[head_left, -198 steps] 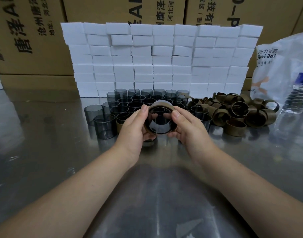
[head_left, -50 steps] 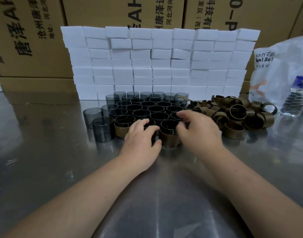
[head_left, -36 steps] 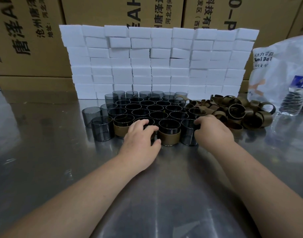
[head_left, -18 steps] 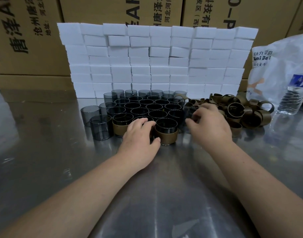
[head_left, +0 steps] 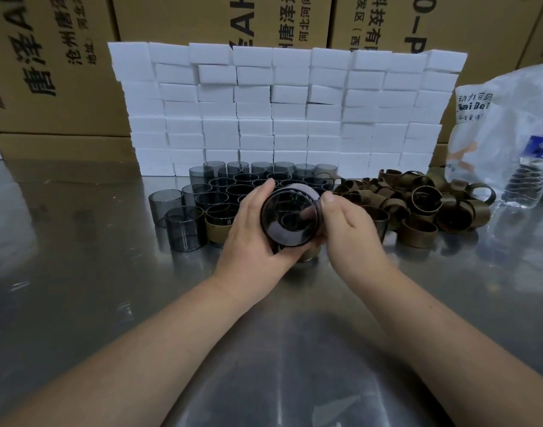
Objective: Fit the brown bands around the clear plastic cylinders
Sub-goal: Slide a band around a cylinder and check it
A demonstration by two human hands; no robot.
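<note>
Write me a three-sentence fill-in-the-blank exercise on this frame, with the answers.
The left hand and right hand together hold up exactly ____ cylinder.
The loose brown bands lie piled to the ____ of the standing cylinders.
The wall of foam blocks behind them is ____ in colour.
Missing words: one; right; white.
</note>
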